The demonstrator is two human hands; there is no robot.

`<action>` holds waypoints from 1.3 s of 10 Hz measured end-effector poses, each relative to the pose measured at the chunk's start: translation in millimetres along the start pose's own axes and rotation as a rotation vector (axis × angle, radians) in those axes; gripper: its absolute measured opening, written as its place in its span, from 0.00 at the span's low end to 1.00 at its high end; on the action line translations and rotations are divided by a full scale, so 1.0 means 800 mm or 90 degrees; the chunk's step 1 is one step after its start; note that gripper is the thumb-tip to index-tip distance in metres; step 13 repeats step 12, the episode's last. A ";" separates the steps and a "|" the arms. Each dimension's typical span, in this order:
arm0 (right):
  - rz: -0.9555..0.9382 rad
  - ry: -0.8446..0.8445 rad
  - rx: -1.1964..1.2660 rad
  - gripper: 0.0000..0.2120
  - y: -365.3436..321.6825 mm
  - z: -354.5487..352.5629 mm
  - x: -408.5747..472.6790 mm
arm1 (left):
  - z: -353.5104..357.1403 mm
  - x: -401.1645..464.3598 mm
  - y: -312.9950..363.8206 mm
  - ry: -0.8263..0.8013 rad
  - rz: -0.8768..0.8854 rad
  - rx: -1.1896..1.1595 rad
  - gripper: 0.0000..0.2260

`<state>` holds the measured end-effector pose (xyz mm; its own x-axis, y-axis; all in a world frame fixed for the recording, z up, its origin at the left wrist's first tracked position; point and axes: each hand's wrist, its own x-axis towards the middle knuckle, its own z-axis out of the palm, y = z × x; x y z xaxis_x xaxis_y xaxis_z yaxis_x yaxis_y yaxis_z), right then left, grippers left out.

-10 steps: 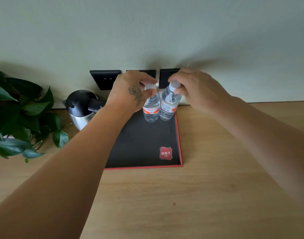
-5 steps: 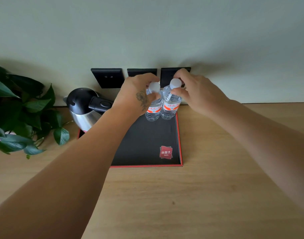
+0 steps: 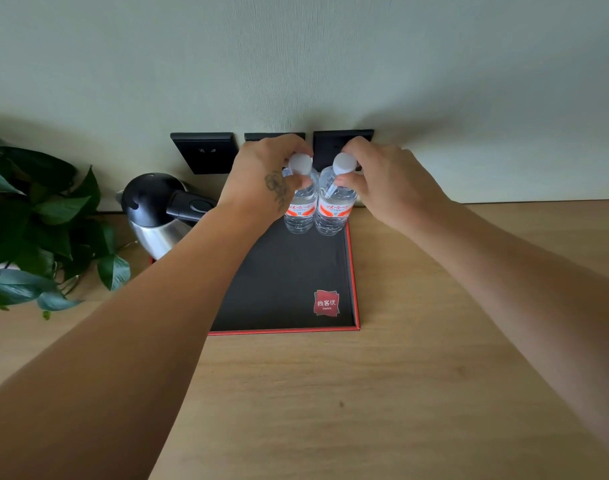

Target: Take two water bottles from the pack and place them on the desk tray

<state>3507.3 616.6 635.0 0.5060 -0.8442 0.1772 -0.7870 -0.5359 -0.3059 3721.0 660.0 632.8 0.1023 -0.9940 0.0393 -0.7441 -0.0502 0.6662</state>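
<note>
Two clear water bottles with white caps and red-orange labels stand upright side by side at the far right corner of a black, red-edged desk tray. My left hand grips the neck of the left bottle just below its cap. My right hand pinches the neck of the right bottle the same way. Both bottle bases rest on the tray. The pack is not in view.
A steel kettle with a black lid and handle stands on the tray's far left part. A leafy green plant sits at the left on the wooden desk. Black wall sockets line the wall behind the bottles.
Both hands shifted slightly back with the bottles, which went from leaning to upright at the tray's far right corner; the fingers now leave both caps exposed.
</note>
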 end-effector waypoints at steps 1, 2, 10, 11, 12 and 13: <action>-0.004 0.013 0.012 0.15 0.000 0.004 0.002 | 0.001 0.002 -0.002 0.006 0.000 -0.005 0.14; -0.013 0.022 0.027 0.14 -0.002 0.006 0.002 | -0.001 -0.001 -0.004 0.018 0.007 -0.015 0.14; 0.117 -0.005 0.006 0.25 -0.025 -0.004 -0.030 | -0.017 -0.014 0.002 -0.003 0.025 -0.036 0.22; 0.107 0.014 -0.025 0.30 -0.030 -0.016 -0.052 | -0.022 -0.039 0.009 0.029 0.042 -0.003 0.22; 0.080 0.009 -0.030 0.36 -0.034 -0.025 -0.064 | -0.025 -0.067 0.019 0.050 0.076 0.033 0.29; 0.080 0.009 -0.030 0.36 -0.034 -0.025 -0.064 | -0.025 -0.067 0.019 0.050 0.076 0.033 0.29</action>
